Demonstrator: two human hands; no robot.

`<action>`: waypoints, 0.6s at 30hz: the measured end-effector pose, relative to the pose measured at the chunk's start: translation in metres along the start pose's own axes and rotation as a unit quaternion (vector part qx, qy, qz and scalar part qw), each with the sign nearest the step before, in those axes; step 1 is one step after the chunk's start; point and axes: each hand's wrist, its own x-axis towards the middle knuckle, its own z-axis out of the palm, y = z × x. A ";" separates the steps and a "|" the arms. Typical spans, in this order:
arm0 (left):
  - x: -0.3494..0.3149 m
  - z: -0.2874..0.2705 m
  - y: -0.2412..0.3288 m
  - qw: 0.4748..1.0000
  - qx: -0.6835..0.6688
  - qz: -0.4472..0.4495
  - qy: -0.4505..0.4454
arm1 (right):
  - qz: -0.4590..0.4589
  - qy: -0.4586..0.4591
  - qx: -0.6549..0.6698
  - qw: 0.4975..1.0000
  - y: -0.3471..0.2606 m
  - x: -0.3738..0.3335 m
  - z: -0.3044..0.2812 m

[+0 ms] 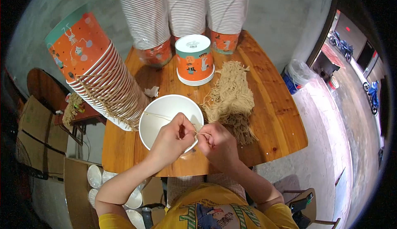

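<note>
A white paper bucket (159, 107) stands mouth up near the table's front edge, its inside facing me. At its right front rim, my left hand (175, 138) is closed in a pinch on a thin tan cord (155, 115). Part of that cord runs across the bucket's mouth toward its left side. Right beside it, my right hand (217, 144) pinches a short end of the cord. The fingertips nearly meet and hide where the cord joins the bucket. A heap of loose tan cords (229, 92) lies just beyond my right hand.
A tall leaning stack of orange buckets with cords (107, 80) rises at left. Behind stand a short upside-down bucket stack (194, 61) and several plastic-wrapped stacks (186, 7). Below the wooden table (273, 117), an open cardboard box (76, 179) holds white buckets. A chair (306, 204) stands at lower right.
</note>
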 end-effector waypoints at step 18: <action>0.008 -0.003 -0.012 0.992 -0.110 0.058 -0.020 | 0.090 -0.003 0.093 0.992 0.002 0.003 -0.001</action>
